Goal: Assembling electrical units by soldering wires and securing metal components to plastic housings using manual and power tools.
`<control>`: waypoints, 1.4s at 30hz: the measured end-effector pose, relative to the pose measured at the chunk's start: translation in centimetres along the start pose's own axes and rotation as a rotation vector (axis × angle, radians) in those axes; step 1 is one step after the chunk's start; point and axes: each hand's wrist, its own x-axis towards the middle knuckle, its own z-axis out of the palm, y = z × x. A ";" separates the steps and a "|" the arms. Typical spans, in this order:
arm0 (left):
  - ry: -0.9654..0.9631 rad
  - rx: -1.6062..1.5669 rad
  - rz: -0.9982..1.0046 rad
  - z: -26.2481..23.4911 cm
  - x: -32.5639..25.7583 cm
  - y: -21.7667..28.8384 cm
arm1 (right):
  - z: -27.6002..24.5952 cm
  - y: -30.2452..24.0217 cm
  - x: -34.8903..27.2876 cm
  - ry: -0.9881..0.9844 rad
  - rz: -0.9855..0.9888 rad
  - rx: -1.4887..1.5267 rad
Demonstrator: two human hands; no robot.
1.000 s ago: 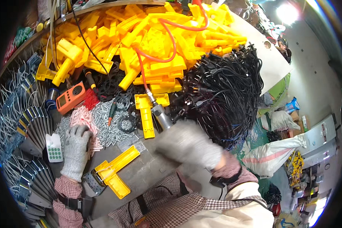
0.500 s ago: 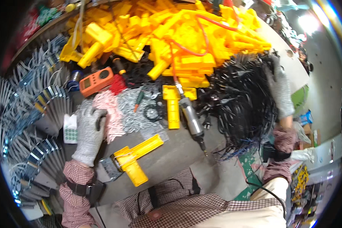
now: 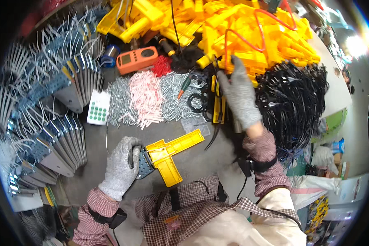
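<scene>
Currently, left hand (image 3: 121, 169): its gloved fingers are curling at the left edge of a blue-grey dotted plate (image 3: 144, 165) and seem to be touching it; whether they are closing on it, I cannot tell.
Plate and housing: the plate is sitting at the left end of a yellow T-shaped housing (image 3: 164, 155), which is lying on the near middle of the grey worktable (image 3: 213, 162), one arm pointing far right, another pointing near.
Right hand (image 3: 241, 94): gloved, it is hovering farther off to the right, fingers extending away from the body.
Black cord (image 3: 213, 138): it is running along the thumb side of that hand, its loose end trailing nearer; whether the glove is pinching it, I cannot tell.
Second yellow housing (image 3: 215, 117): it is lying beyond the cord, partly hidden.
Step in hand: judging by the pose, the left hand is steadying the plate end while the right is handling the cord.
Next move: it is probably calling for a sure pinch on the cord, kept free of the power cords (image 3: 291, 102) heaping on the right.
Farther out: screws (image 3: 174, 88) and pink sleeves (image 3: 145, 98) are lying mid-table; yellow housings (image 3: 270, 37) are piling up at the far side.
</scene>
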 end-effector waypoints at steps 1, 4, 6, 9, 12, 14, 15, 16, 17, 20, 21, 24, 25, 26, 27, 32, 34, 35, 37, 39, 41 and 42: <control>0.027 -0.001 0.014 0.1 -0.7 -0.2 | -1.4 -0.6 0.2 0.021 -0.098 -0.040; 0.002 -0.019 -0.051 -0.8 -2.4 0.1 | -7.8 -2.8 -1.2 -0.359 -0.512 -0.090; -0.007 0.025 -0.027 -0.8 -2.8 -0.2 | -8.5 -2.7 -4.3 -0.817 -0.762 0.154; -0.030 0.010 -0.023 -0.8 -2.7 -0.2 | -8.4 -4.5 -8.5 -0.996 -0.673 0.177; -0.021 0.005 0.010 -1.0 -2.2 0.0 | -7.0 -3.7 -9.0 -0.947 -0.437 0.283; -0.055 0.001 0.030 -1.1 -2.1 0.0 | -6.3 -3.0 -8.9 -0.950 -0.439 0.279; -0.065 0.041 0.076 -1.3 -1.8 0.1 | -6.3 -2.8 -9.0 -0.990 -0.493 0.265; -0.091 0.078 0.120 -2.2 -1.2 0.5 | -6.3 -2.7 -8.4 -1.030 -0.547 0.249; -0.066 -0.079 0.083 -2.6 -0.9 0.4 | -7.2 -2.4 -7.0 -0.828 -0.813 0.093; 0.039 -0.442 -0.075 -3.8 0.6 1.8 | -9.6 -1.8 -3.1 -0.432 -0.833 -0.085; 0.065 -0.558 -0.128 -3.6 2.1 2.8 | -9.7 -2.6 -2.2 -0.384 -0.713 0.030; -0.345 -1.030 -0.359 -2.8 6.1 3.9 | -6.9 -7.9 -1.0 -0.516 -0.530 0.331; -0.330 -1.139 -0.361 -2.0 7.3 4.9 | -5.4 -8.8 -1.7 -0.562 -0.539 0.317; -0.395 -1.097 -0.433 -2.3 7.7 4.5 | -4.1 -9.6 -2.3 -0.607 -0.547 0.304; -0.309 -1.027 -0.336 -1.4 7.6 3.4 | -4.0 -10.4 -2.3 -0.728 -0.406 0.444; 0.065 -0.629 0.017 -0.3 6.1 1.7 | 0.7 -10.4 -5.0 -0.902 0.063 1.097; 0.126 -0.532 0.044 0.0 5.4 0.9 | 1.3 -9.9 -5.5 -0.911 0.047 1.066; 0.102 -0.584 -0.012 0.2 5.1 1.2 | 1.7 -10.2 -6.1 -0.839 0.054 1.031; -0.155 -0.953 -0.376 -0.9 6.0 2.0 | 1.6 -9.7 -6.0 -0.884 0.041 1.102; -0.243 -1.331 -0.656 -0.9 6.3 1.7 | 2.0 -9.3 -6.3 -0.954 0.146 1.156; -0.149 -1.346 -0.597 -0.2 5.6 0.1 | 1.8 -9.8 -6.4 -0.825 0.158 1.234; -0.106 -1.347 -0.583 0.0 5.8 -0.2 | 1.9 -9.9 -6.5 -0.760 0.164 1.270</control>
